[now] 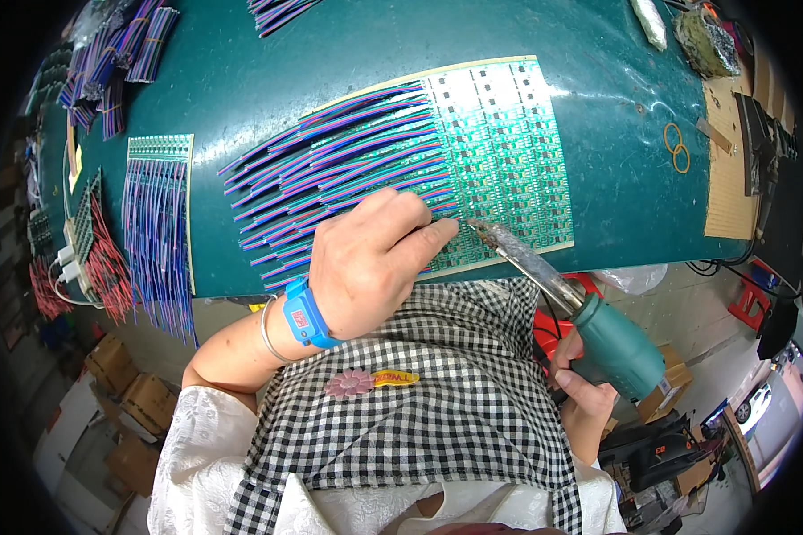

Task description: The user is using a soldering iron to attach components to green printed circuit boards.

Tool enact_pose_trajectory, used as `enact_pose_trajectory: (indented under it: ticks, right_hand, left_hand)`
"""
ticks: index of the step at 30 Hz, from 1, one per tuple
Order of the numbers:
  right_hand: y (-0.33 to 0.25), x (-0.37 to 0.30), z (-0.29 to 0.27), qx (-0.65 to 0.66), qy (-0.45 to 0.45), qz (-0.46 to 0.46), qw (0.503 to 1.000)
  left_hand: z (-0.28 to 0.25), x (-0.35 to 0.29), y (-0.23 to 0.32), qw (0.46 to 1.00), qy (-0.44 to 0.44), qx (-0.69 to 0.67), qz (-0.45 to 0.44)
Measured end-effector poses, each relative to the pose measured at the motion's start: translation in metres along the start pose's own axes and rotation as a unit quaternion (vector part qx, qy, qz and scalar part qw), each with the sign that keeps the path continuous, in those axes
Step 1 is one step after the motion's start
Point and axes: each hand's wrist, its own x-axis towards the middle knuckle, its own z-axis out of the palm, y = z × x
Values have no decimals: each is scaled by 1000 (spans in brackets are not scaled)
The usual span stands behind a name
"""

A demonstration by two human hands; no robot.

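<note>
A large green circuit board panel [508, 152] lies on the table before me, with rows of small chips. Bundles of blue, red and black wires [357, 147] run leftward from its middle, overlapping in rows. My left hand [366, 254], with a blue watch at the wrist, rests over the lower wires. Its thumb and forefinger are pinched at a wire end beside the board's pads; the fingers hide most of it. My right hand [584, 388] is wrapped round the handle of a green soldering gun [620, 348]. The gun's metal tip points at the board just right of my left fingertips.
A second board panel [161, 141] with wires hanging over the table edge lies left. Wire bundles [116, 53] pile up at the far left, near red wires [107, 241]. Rubber bands [677, 148] and a cardboard sheet [727, 169] lie right. Boxes [143, 401] stand below.
</note>
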Motion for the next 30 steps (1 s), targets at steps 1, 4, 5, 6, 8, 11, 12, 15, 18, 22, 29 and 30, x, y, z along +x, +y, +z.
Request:
enact_pose_trajectory:
  ticks: [1, 4, 5, 6, 8, 11, 12, 15, 18, 22, 29, 30]
  right_hand:
    - [-2, 0, 3, 9, 9, 19, 1000]
    - [7, 1, -6, -15, -19, -36, 999]
    - [8, -1, -6, -11, -13, -43, 999]
    - [9, -2, -6, -7, -6, -51, 999]
    - [-1, -5, 5, 43, 58, -10, 997]
    - [-10, -4, 8, 118, 46, -9, 992]
    - [-10, -4, 8, 116, 46, -8, 992]
    - [-10, -2, 9, 126, 40, -13, 991]
    - [-12, 5, 9, 145, 26, -32, 989]
    - [-11, 9, 0, 121, 19, -60, 991]
    - [-12, 19, 0, 151, 18, -89, 984]
    - [-12, 18, 0, 155, 15, -91, 984]
  left_hand:
    - [0, 0, 0, 1000, -2, 2, 2]
    - [-4, 2, 4, 1000, -23, -2, -13]
    - [-6, 2, 6, 999, -33, -6, -22]
    - [-6, 1, 6, 999, -35, -6, -23]
    - [-5, 0, 6, 999, -37, -6, -28]
    - [-6, -1, 6, 999, -39, -3, -29]
    - [-4, -1, 5, 1000, -25, 2, -17]
    - [-1, 0, 4, 1000, -15, 10, -8]
    - [-12, 3, 13, 997, -56, 6, -43]
    - [-45, 10, 20, 988, -116, -14, -103]
    - [-92, 55, -60, 987, -24, 108, -118]
    - [-88, 67, -78, 981, 19, 156, -112]
